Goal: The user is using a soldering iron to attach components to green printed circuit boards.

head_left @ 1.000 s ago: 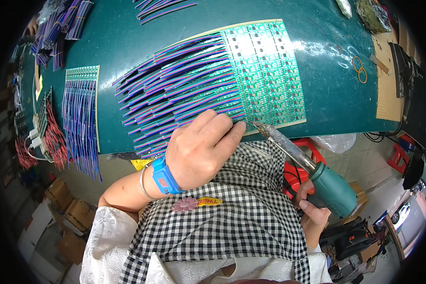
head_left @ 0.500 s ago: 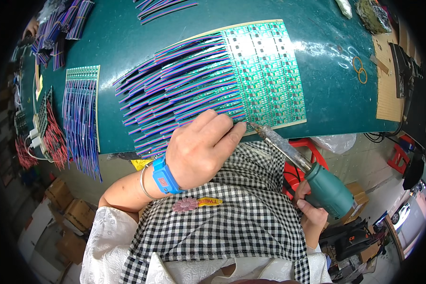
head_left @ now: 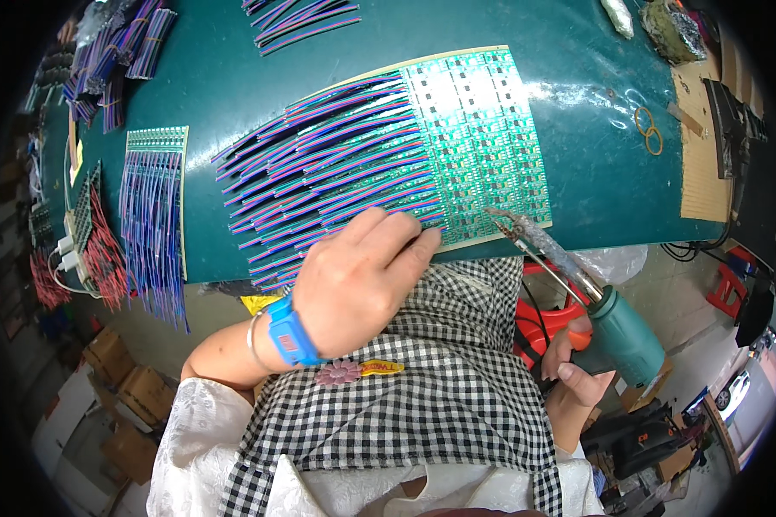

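A green circuit board panel point(head_left: 491, 185) lies on the table, with rows of multicoloured ribbon wires point(head_left: 336, 164) fanning off its left part. My left hand point(head_left: 358, 271) is closed in a pinch over the panel's near edge, beside the lowest wires. What its fingertips hold is hidden. My right hand point(head_left: 577, 375) grips a green soldering gun point(head_left: 625, 336) from below. The tool's dark, worn tip is just right of my left fingertips, over or against the near right part of the panel; contact cannot be made out.
The teal table point(head_left: 595, 181) bears a smaller wired panel point(head_left: 155, 172) on the left and wire bundles point(head_left: 147, 43) at the far left. More loose wires point(head_left: 306, 26) lie at the back, rubber bands point(head_left: 648, 131) at the right. A red stool point(head_left: 543, 302) stands below the near edge.
The soldering gun has shifted right, its tip moving away from my left fingertips. My left hand stays pinched near the same place. The whole view has shifted slightly.
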A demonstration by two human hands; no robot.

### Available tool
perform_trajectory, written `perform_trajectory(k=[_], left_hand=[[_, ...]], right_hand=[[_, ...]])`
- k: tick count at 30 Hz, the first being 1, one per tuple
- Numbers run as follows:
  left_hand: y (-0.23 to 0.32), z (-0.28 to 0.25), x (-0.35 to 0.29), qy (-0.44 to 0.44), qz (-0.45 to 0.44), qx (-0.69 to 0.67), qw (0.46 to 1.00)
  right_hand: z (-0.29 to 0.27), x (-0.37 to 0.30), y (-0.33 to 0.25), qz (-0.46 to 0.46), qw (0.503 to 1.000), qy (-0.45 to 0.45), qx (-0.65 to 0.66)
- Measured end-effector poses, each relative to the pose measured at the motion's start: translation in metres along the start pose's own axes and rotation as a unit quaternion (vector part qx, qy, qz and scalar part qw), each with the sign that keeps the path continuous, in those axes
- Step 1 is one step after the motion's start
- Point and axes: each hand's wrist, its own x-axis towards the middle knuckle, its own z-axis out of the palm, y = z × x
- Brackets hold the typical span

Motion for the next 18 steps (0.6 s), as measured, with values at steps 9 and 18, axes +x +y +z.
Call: perform_trajectory(k=[9, 18], left_hand=[[-0.063, -0.080, 0.042, 0.019, -0.078, 0.043, 0.996], [-0.153, -0.042, 0.104, 0.116, -0.134, 0.130, 0.975]], right_hand=[[0.001, 0.009, 0.000, -0.029, 0.998, 0.014, 0.059], [0.004, 0.012, -0.001, -0.039, 0.999, -0.005, 0.033]])
